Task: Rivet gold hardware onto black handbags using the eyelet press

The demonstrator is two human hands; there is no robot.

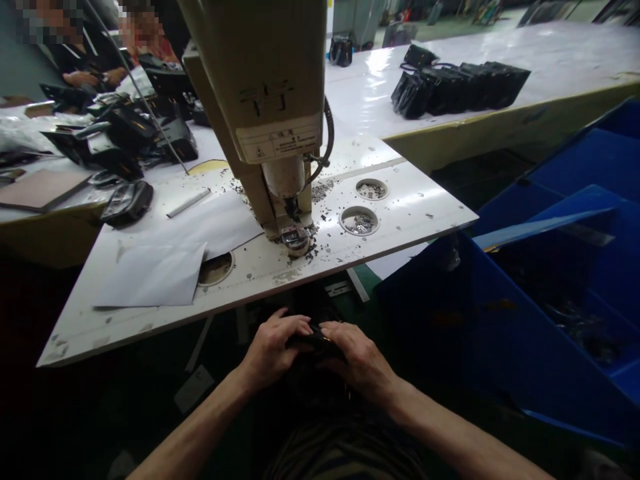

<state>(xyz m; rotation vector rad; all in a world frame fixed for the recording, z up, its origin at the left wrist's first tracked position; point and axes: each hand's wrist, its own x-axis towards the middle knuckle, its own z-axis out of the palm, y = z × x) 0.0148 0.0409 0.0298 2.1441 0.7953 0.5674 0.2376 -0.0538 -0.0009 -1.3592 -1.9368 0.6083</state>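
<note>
Left hand (274,343) and right hand (361,353) curl around opposite sides of a black article (319,341). It appears light, pliable and slightly slippery, best held by both edges

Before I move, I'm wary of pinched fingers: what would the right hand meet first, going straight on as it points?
First, the glossy black item that the right hand touches; beyond, seemingly the left hand, though depth is unclear.
</note>
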